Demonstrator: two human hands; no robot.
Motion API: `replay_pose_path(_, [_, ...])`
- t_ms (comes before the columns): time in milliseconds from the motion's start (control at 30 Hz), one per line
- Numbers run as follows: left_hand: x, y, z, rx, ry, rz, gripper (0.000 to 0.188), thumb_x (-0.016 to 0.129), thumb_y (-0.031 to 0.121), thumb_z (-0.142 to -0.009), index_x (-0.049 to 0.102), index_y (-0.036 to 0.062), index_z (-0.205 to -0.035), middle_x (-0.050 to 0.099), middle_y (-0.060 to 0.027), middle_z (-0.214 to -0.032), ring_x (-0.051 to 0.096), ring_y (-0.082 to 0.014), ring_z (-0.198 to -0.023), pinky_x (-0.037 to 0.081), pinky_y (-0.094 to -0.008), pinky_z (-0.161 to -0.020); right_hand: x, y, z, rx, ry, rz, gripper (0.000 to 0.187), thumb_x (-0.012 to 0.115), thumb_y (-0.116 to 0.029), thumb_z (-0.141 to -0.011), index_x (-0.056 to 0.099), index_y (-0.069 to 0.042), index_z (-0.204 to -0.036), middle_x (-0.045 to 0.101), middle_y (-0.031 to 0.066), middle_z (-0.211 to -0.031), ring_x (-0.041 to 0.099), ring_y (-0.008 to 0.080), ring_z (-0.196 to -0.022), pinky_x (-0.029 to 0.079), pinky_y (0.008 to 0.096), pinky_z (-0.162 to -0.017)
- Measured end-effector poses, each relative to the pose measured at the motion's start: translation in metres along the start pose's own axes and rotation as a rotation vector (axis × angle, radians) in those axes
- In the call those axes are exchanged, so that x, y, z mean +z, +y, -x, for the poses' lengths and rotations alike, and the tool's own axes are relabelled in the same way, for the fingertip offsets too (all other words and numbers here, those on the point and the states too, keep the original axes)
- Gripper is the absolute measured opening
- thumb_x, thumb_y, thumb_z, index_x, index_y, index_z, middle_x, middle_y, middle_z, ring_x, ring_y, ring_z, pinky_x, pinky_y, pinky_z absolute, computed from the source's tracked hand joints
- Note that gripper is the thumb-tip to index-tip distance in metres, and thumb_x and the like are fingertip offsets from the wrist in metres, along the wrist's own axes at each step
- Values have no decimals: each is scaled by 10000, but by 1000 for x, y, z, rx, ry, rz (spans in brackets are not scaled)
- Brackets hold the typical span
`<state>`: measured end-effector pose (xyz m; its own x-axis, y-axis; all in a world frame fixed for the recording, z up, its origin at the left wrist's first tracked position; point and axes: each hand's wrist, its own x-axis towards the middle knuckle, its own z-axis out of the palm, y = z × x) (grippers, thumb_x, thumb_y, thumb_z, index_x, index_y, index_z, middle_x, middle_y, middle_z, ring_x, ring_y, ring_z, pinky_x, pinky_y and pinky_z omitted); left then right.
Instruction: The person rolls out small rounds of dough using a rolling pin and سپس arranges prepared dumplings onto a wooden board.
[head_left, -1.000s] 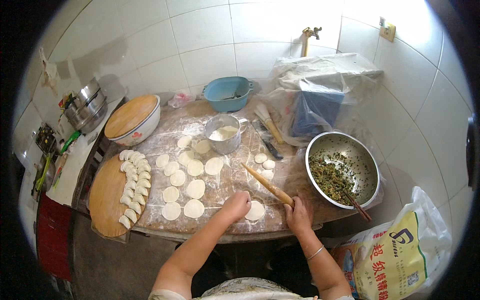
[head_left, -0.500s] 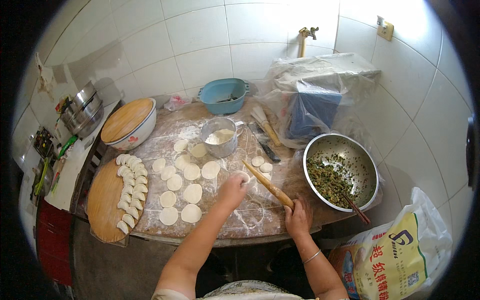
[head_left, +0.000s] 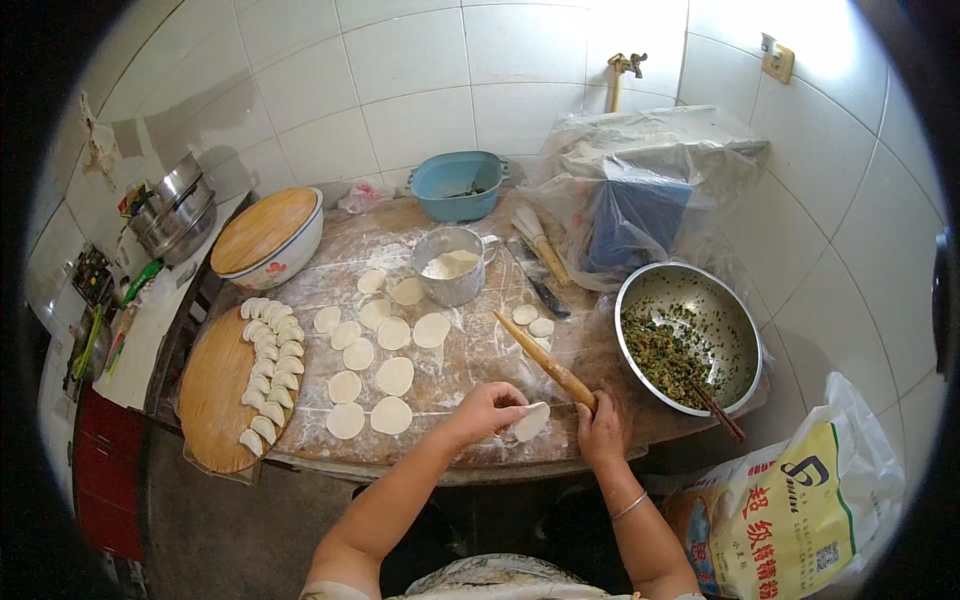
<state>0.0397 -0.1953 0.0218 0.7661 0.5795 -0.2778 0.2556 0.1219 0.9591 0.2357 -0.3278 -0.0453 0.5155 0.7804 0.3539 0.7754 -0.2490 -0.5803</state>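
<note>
At the table edge, left hand [head_left: 485,412] now pinches dough disc [head_left: 530,421]; right hand [head_left: 600,428] seemingly grips rolling pin [head_left: 545,360].

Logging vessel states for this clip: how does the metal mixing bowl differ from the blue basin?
The metal mixing bowl sits at the table's right edge, round and shiny, holding chopped green filling with chopsticks resting in it. The blue basin stands at the back by the tiled wall, smaller, squarish, plastic-looking, and seems nearly empty. Both stand upright and uncovered.
</note>
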Motion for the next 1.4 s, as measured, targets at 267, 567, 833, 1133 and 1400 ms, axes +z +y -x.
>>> replay_pose_path(267, [-24,-62,43,441,645,-999,466,667,220,-856,531,47,-1267,542,-171,-1268,497,-315,-1201,379,-460,-1017,-11,5,6,-189,-139,-32,277,694,-166,-834,528,-14,-997,548,205,-1240,529,394,-1131,460,473,-920])
replay_pose_path(567, [-36,-57,20,202,320,-1276,785,450,522,-948,186,55,-1521,151,-182,-1582,95,-373,-1466,5,-595,-1154,20,-8,-41,-284,-313,56,618,537,-365,-933,384,7,-1403,342,252,-1474,326,414,-1364,260,517,-1124])
replay_pose_path(833, [-23,-76,90,162,138,-1379,809,442,574,-924,229,56,-1506,181,-220,-1562,104,-383,-1464,21,-618,-1138,-19,-42,-10,-445,-521,288,690,535,-424,-931,357,39,-1411,304,252,-1497,287,413,-1387,231,493,-1149])
replay_pose_path(1133, [-35,-66,70,86,125,-1477,854,462,603,-906,197,69,-1517,169,-213,-1566,122,-356,-1464,25,-616,-1140,-22,-55,-2,-352,-605,366,873,537,-547,-894,259,55,-1462,259,257,-1521,254,381,-1416,230,529,-1136])
replay_pose_path(1400, [-40,-51,27,177,288,-1415,825,456,582,-919,223,53,-1507,192,-189,-1570,159,-339,-1461,36,-589,-1147,21,-25,-50,-71,-366,117,783,491,-482,-940,271,69,-1451,219,298,-1523,241,410,-1415,223,503,-1144])
